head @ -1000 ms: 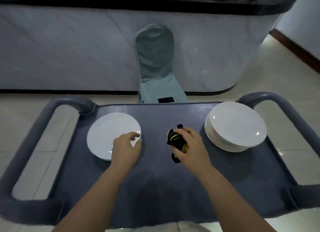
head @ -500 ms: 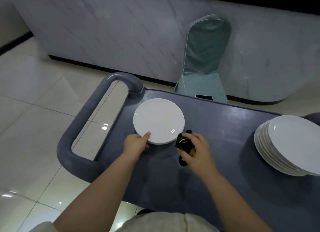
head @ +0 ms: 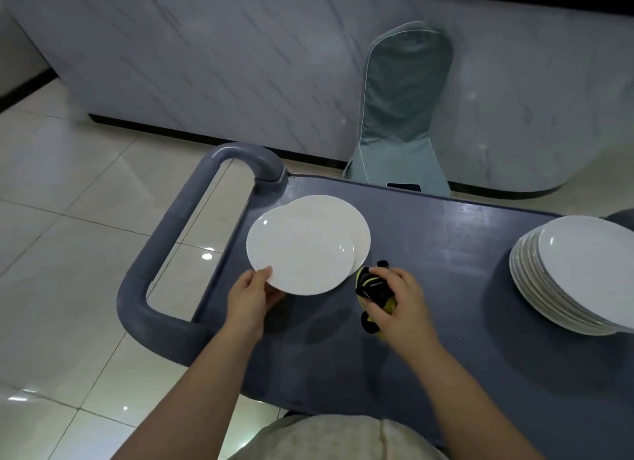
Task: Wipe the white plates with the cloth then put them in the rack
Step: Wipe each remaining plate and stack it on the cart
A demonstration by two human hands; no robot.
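- The left hand (head: 252,295) pinches the near rim of a white plate (head: 300,250), which overlaps a second plate (head: 360,233) on the cart (head: 446,226).
- The right hand (head: 401,305) clutches the bunched cloth (head: 372,286) just beside them.
- The step is likely the pick-up for wiping; the cloth must meet the plate's face next.

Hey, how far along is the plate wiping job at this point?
Done: nothing visibly; no rack is in view, so no plate can be seen racked. In hand: the left hand grips the rim of the top plate, offset over a second plate on the cart, while the right hand holds the bunched cloth beside it. Left: wiping this plate, the one beneath and the stack at right, then racking.
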